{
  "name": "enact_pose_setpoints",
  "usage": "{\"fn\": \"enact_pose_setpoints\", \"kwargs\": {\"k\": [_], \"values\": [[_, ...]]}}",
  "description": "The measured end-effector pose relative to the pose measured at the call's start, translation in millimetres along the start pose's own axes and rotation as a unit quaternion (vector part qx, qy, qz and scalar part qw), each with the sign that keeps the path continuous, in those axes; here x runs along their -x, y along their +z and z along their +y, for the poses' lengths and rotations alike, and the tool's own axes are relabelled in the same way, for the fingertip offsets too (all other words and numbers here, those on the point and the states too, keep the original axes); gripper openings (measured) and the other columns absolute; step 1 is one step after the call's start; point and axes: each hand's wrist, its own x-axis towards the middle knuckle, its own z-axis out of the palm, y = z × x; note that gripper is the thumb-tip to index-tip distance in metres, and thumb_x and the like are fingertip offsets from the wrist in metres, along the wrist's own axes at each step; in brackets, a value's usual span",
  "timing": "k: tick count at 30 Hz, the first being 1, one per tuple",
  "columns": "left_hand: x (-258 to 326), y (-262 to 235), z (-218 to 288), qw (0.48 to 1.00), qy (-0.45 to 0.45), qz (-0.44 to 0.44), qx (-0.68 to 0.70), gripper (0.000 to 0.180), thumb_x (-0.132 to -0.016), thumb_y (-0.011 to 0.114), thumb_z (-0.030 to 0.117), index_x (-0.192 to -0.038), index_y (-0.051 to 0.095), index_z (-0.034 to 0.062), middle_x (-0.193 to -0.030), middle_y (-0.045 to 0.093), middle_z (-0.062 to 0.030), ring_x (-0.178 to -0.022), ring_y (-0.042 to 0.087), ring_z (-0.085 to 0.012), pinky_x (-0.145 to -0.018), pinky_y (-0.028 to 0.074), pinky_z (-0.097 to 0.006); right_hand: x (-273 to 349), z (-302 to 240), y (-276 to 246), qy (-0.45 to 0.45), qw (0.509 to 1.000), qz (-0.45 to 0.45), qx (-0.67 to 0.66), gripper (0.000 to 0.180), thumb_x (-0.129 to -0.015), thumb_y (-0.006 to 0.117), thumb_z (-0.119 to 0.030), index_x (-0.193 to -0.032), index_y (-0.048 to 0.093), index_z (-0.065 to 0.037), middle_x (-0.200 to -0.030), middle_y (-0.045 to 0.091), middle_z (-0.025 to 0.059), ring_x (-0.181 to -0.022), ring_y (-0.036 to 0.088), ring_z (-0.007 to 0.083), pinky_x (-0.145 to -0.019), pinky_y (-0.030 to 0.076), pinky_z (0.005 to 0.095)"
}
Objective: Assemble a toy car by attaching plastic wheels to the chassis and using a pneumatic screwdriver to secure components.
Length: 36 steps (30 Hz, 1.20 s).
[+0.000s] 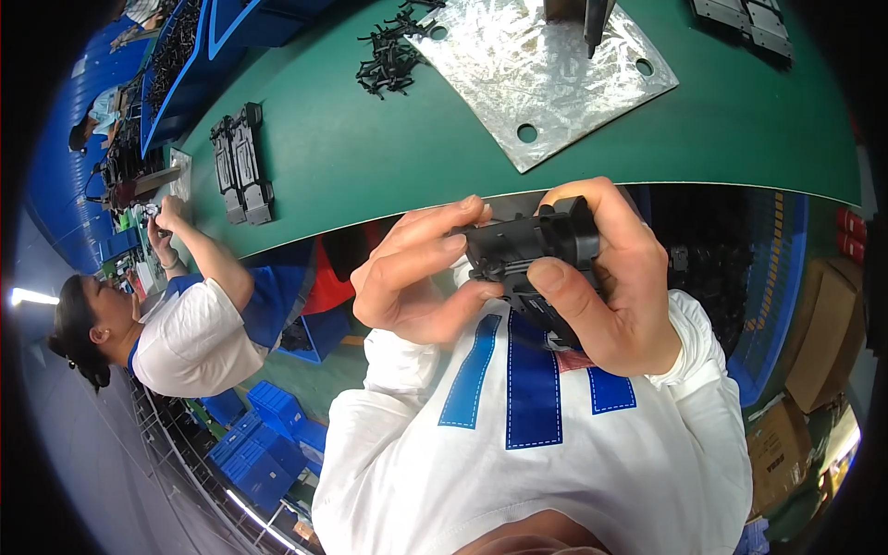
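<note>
In front of my chest, just off the table's near edge, I hold a black moulded plastic part (523,242) with ridges and a raised end. My right hand (618,287) wraps round its right end, thumb lying across the near face. At the left end, the fingers and thumb of my left hand (414,270) close on the part from above and below. Whether a smaller piece sits between those left fingertips is hidden. The part's lower portion tilts toward my shirt.
On the green table (314,139) lie a metal plate (490,83) with holes under a dark upright tool (597,23), a heap of small black pieces (388,60), and long black parts (242,166). A blue crate (772,296) is at right, cardboard boxes (819,338) beyond. A co-worker (190,338) sits left.
</note>
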Motion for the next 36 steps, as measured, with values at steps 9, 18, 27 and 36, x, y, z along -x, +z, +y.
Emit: {"fn": "enact_pose_setpoints", "kwargs": {"k": [9, 18, 27, 36], "values": [[0.9, 4.6, 13.0, 0.999, -0.049, 0.012, 0.006, 0.049, -0.067, 0.084, -0.004, -0.108, 0.056, 0.0023, -0.113, 0.065, -0.0285, -0.099, 0.068, -0.0383, -0.084, 0.057, -0.045, -3.8, -2.8, 1.5, 0.007, 1.000, -0.001, 0.000, 0.033, -0.091, 0.067, -0.021, -0.109, 0.051, 0.001, -0.081, 0.066, 0.0109, -0.070, 0.069, 0.0182, -0.063, 0.050, 0.0259], [-6.4, 4.5, 25.3, 0.994, -0.109, 0.014, 0.022, 0.043, -0.069, 0.077, -0.013, -0.104, 0.055, -0.0009, -0.117, 0.062, -0.0305, -0.103, 0.066, -0.0385, -0.078, 0.061, -0.040, -5.2, -6.9, 3.1, 0.014, 1.000, -0.007, -0.012, 0.034, -0.091, 0.068, -0.020, -0.110, 0.050, 0.000, -0.083, 0.066, 0.0110, -0.069, 0.068, 0.0165, -0.060, 0.050, 0.0257], [-10.9, -3.9, 20.6, 0.990, -0.132, 0.013, 0.050, 0.042, -0.069, 0.080, -0.009, -0.102, 0.056, -0.0021, -0.116, 0.063, -0.0308, -0.098, 0.069, -0.0356, -0.075, 0.060, -0.038, -8.4, 0.9, 2.4, 0.005, 0.998, -0.013, -0.055, 0.031, -0.091, 0.066, -0.017, -0.110, 0.049, 0.002, -0.085, 0.065, 0.0125, -0.070, 0.067, 0.0156, -0.061, 0.050, 0.0251], [-6.3, -2.2, 20.1, 0.993, -0.040, 0.021, -0.107, 0.050, -0.059, 0.088, -0.004, -0.101, 0.060, 0.0008, -0.114, 0.065, -0.0286, -0.092, 0.070, -0.0364, -0.078, 0.058, -0.041, -9.3, -7.4, 0.7, 0.010, 0.999, -0.027, -0.033, 0.033, -0.090, 0.068, -0.015, -0.111, 0.049, 0.002, -0.087, 0.066, 0.0138, -0.072, 0.069, 0.0179, -0.062, 0.052, 0.0262]]}}
